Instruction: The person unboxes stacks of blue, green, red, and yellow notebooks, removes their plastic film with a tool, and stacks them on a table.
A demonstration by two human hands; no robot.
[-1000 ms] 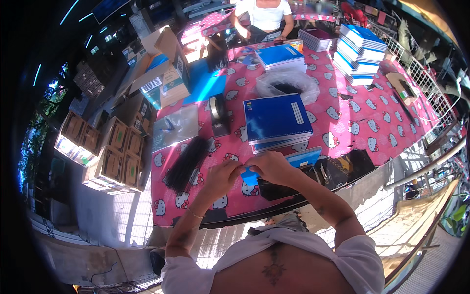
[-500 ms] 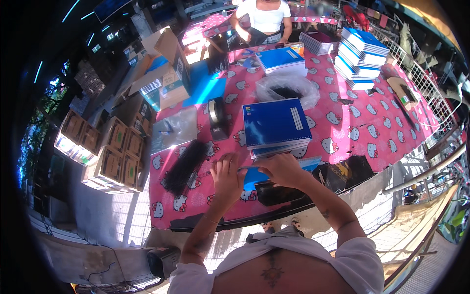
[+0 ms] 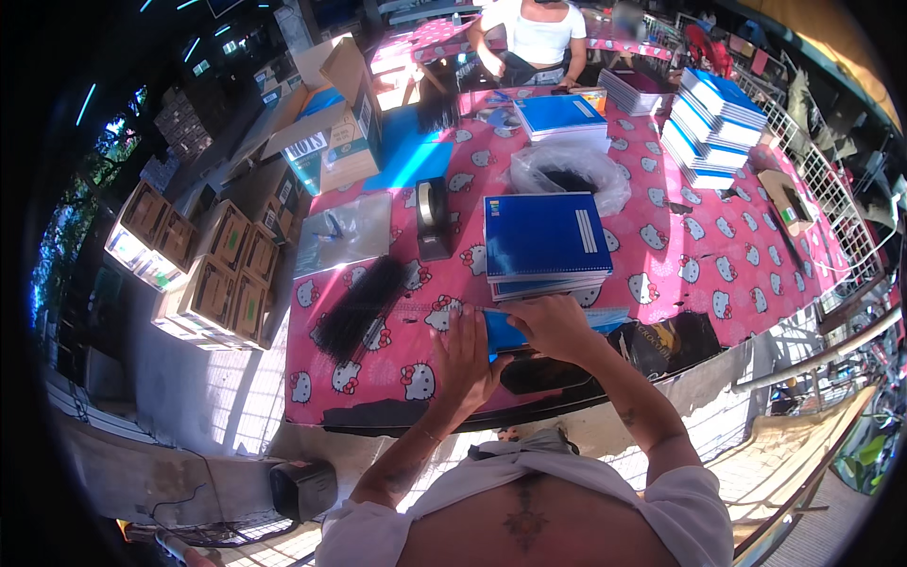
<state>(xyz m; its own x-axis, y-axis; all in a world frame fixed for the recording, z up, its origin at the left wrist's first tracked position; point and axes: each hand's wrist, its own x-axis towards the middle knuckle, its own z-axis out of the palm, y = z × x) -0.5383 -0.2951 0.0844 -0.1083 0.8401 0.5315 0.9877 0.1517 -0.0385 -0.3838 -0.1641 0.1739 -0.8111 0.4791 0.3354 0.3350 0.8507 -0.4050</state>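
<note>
A blue-covered notebook (image 3: 505, 333) lies at the table's near side, largely hidden under my hands. My left hand (image 3: 463, 359) rests at its left end, fingers stretched out and thumb apart. Curled fingers of my right hand (image 3: 548, 326) pinch the notebook's far edge, where a row of small holes or coils shows. A thin, faint coil-like strand (image 3: 402, 307) runs left from that edge. Just beyond my hands stands a stack of blue notebooks (image 3: 548, 236). Left of my left hand is a bundle of thin black coils (image 3: 364, 307).
A black tape dispenser (image 3: 434, 219), clear plastic sheets (image 3: 345, 233) and an open carton (image 3: 335, 156) are at the left. Farther off are a plastic bag (image 3: 609, 180), a tall notebook stack (image 3: 713, 132) and a seated person (image 3: 539, 42). Black plastic (image 3: 671, 342) covers the near edge.
My left hand has turned and its fingers have straightened along the notebook's left end. My right hand stays at the notebook's edge. The whole view has shifted slightly.
</note>
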